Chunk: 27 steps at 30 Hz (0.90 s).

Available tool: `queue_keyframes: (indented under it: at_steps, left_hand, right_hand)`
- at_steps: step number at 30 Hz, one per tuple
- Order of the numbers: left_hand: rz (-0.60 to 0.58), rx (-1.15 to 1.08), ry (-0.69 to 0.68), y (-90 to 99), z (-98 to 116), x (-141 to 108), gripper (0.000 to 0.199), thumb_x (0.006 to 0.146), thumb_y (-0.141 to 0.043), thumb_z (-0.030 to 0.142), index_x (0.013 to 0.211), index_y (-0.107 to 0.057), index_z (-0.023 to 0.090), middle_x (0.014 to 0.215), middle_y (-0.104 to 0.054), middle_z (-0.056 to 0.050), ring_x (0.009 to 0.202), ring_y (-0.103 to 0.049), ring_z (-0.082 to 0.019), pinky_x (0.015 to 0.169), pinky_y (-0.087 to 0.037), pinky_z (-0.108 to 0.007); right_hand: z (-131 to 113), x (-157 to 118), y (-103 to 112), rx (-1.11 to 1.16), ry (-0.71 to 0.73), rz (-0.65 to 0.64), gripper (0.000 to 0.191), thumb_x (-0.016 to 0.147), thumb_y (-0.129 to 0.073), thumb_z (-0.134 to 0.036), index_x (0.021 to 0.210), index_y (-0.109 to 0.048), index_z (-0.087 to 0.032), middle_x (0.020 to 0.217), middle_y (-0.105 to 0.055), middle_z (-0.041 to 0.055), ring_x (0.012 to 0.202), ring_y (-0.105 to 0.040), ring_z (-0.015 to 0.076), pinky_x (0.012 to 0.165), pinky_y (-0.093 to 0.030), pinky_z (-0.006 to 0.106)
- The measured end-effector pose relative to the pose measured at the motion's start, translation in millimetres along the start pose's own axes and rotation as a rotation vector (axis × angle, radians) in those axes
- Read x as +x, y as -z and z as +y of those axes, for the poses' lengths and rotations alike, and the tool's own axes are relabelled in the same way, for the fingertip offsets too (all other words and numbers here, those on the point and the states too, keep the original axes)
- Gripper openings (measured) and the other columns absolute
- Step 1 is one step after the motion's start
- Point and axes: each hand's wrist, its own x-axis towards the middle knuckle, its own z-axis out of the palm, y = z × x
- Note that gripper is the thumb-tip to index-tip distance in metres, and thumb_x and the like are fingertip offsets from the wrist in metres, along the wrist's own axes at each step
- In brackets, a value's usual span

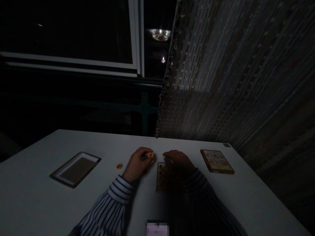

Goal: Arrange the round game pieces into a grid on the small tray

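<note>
Between the thumb and fingers of my left hand (139, 164) is a small round cream piece (150, 154) with a red mark. My right hand (179, 162) hovers over the upper right of a tray (157, 183) filled with several round pieces, its thumb and index finger apart and nothing visible between them. That hand and its shadow hide much of the tray's right side. Another round piece (119, 166) with a reddish mark lies on the white table, left of my left hand.
A shallow framed lid or box (75, 168) lies on the white table (31, 177) at the left. A printed box (218, 161) lies at the right, with a small dark square (226, 145) near the back right corner. A string curtain (209, 72) hangs behind the table.
</note>
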Motion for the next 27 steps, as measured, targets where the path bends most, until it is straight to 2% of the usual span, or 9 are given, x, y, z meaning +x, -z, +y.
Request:
queue_keyframes:
  at_steps: [5,13,27]
  left_hand:
    - [-0.031,-0.024,0.038,-2.2,0.8,-0.5,0.017,0.072,-0.055,0.026,0.085,-0.059,0.017,0.083,-0.061,-0.003,0.08,-0.057,-0.015,0.076,-0.045,-0.028]
    - [-0.07,-0.011,0.004,-4.0,7.5,-1.8,0.013,0.072,-0.054,0.028,0.077,-0.059,0.018,0.075,-0.062,-0.001,0.072,-0.057,-0.014,0.07,-0.045,-0.025]
    - [-0.122,0.024,0.023,-4.6,8.6,-3.5,0.015,0.074,-0.054,0.03,0.077,-0.062,0.018,0.073,-0.064,-0.001,0.071,-0.058,-0.015,0.066,-0.044,-0.026]
  right_hand:
    - [-2.0,0.0,0.9,0.012,0.009,-0.014,0.026,0.082,-0.045,-0.026,0.103,-0.06,-0.021,0.097,-0.065,0.0038,0.089,-0.057,0.0155,0.079,-0.041,0.028]
    - [-1.4,-0.3,0.9,0.007,0.015,-0.012,0.025,0.082,-0.046,-0.026,0.102,-0.06,-0.021,0.096,-0.065,0.0032,0.087,-0.058,0.0143,0.078,-0.041,0.026]
    - [-6.6,-1.7,7.0,0.012,-0.006,0.0,0.026,0.082,-0.044,-0.025,0.102,-0.06,-0.021,0.096,-0.065,0.0034,0.088,-0.058,0.0157,0.077,-0.041,0.028]
